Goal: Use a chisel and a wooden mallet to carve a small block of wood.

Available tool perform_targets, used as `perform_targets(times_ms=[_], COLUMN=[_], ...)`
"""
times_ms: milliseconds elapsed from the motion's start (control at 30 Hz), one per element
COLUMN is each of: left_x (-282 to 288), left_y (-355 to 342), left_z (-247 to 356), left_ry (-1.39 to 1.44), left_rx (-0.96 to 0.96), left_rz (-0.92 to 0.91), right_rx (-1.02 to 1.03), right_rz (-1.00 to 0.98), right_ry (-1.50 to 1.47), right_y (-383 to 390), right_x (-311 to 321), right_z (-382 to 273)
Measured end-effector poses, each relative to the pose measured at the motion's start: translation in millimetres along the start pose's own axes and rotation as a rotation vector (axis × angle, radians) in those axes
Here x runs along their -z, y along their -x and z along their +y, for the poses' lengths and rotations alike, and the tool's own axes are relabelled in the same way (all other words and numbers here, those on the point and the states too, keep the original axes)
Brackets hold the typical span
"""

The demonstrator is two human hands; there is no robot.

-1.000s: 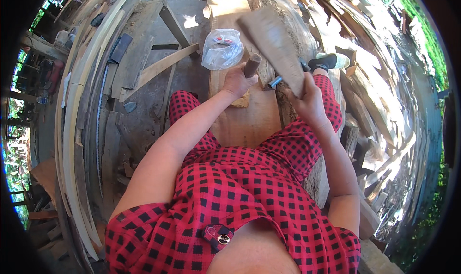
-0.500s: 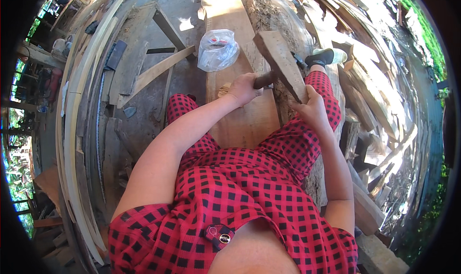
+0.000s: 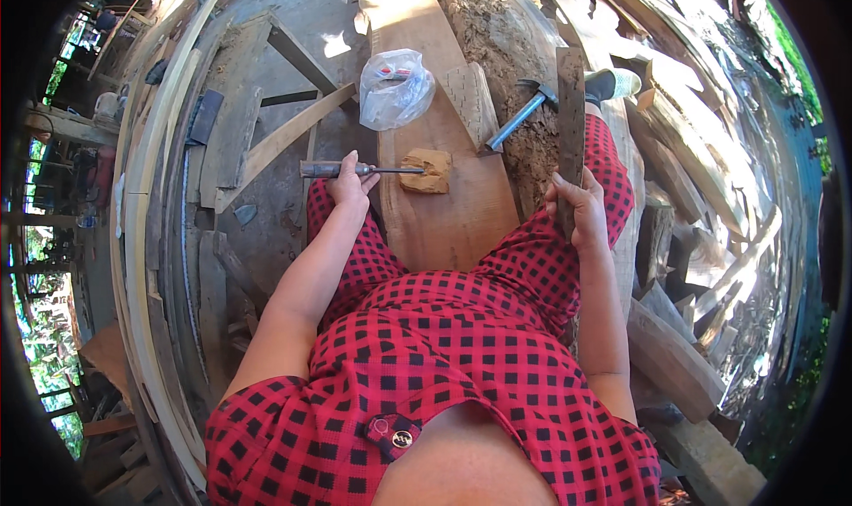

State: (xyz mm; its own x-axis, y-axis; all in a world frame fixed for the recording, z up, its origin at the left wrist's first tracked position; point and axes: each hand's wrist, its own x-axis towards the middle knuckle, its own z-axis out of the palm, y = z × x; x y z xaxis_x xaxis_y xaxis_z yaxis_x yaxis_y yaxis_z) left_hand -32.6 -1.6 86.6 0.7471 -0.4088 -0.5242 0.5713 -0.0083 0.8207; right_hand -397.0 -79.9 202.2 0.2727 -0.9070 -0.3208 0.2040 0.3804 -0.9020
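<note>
My left hand (image 3: pixel 352 179) grips a chisel (image 3: pixel 328 169) by its brown handle. The chisel lies level, its long thin metal shaft pointing right. The shaft's tip overlaps a small carved wooden block (image 3: pixel 428 172), but whether they touch I cannot tell. This block rests on a wide board (image 3: pixel 461 226) between my legs. In my right hand (image 3: pixel 581 206) is a flat wooden plank (image 3: pixel 571 106), held by its near end and turned edge-on, above my right leg. Left of the plank, a hammer (image 3: pixel 524 120) with a blue handle lies beside the board.
A clear plastic bag (image 3: pixel 397 89) with something inside sits on the board, beyond the block. A flat wood offcut (image 3: pixel 470 102) lies next to the hammer. Scrap lumber (image 3: pixel 683 195) is piled on the right. Long strips (image 3: pixel 138 195) and a wooden frame (image 3: pixel 284 133) stand on the left.
My left hand has moved left with the chisel, uncovering the block. My right hand has turned the plank edge-on and shifted it right. The hammer now shows fully.
</note>
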Motion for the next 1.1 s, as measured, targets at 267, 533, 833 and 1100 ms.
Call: perform_targets(times_ms=[267, 533, 833, 1100], left_x=[-48.3, -67.3, -80.9, -92.8], left_y=[45.7, 32.7, 53.0, 57.5], left_z=[31.9, 13.1, 20.5, 17.2], left_ry=[-0.375, -0.672, -0.76, -0.89], left_rx=[-0.379, -0.714, -0.675, -0.751], left_rz=[-0.595, -0.722, -0.773, -0.78], right_rx=[-0.003, 0.013, 0.068, 0.568], right_rz=[-0.02, -0.042, -0.005, -0.11], right_ry=[0.006, -0.04, 0.065, 0.342], right_y=[-2.7, -2.1, -0.7, 21.7], right_x=[3.6, 5.2, -5.4, -68.2], right_z=[5.8, 6.3, -2.5, -62.0])
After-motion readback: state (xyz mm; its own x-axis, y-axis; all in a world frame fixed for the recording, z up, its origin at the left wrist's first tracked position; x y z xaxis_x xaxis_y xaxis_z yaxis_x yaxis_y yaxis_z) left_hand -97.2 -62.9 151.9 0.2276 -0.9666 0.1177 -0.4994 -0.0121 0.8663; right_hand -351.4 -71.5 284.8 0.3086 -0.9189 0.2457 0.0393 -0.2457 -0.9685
